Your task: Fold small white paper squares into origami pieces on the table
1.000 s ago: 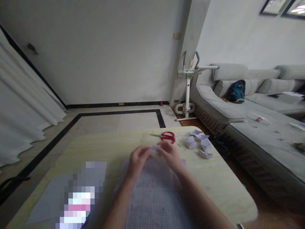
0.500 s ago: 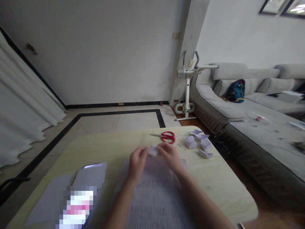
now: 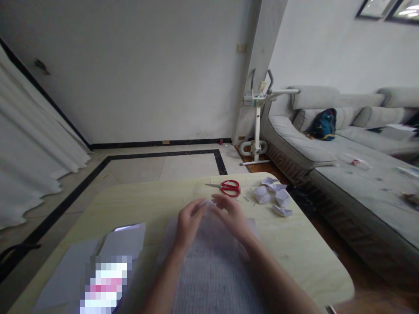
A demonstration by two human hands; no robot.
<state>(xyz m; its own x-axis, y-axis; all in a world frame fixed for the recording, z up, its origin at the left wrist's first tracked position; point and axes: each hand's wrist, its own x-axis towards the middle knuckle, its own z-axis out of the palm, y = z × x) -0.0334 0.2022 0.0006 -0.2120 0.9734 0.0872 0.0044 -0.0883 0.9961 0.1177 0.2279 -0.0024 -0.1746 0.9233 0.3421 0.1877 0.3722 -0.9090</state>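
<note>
Plain grey-white wall (image 3: 147, 78) past the grip, white exercise machine (image 3: 257, 122) beyond it and off to the right, grey sofa (image 3: 356, 183) further right, and a pale wood-grain table (image 3: 307, 257) under it all. What's changed in the last half second: the small white paper piece (image 3: 207, 203) looked flatter between the fingertips, and now it shows as a little peak, with the right fingers more spread. Reads to me as mid-fold or a re-grip, so I'd call that piece unfinished.

Left hand (image 3: 190, 220) has the paper pinched between thumb and fingers. Right hand (image 3: 233, 218) is right up beside it, fingers parted from the thumb; too blurry to tell if it's still gripping or just touching.

Red-handled scissors (image 3: 231, 188) lie just beyond the grip, slightly right. Folded paper pieces (image 3: 262, 195) are clustered further right. Blank-looking sheets (image 3: 67, 270) sit to the left and nearer the body.

Brands? None I can make out. Under the forearms, the big sheet (image 3: 212, 270) has rows of faint marks, maybe print, but honestly unreadable. That pixelated patch (image 3: 104, 285) left of the forearms is blocked out, so no text there either.
</note>
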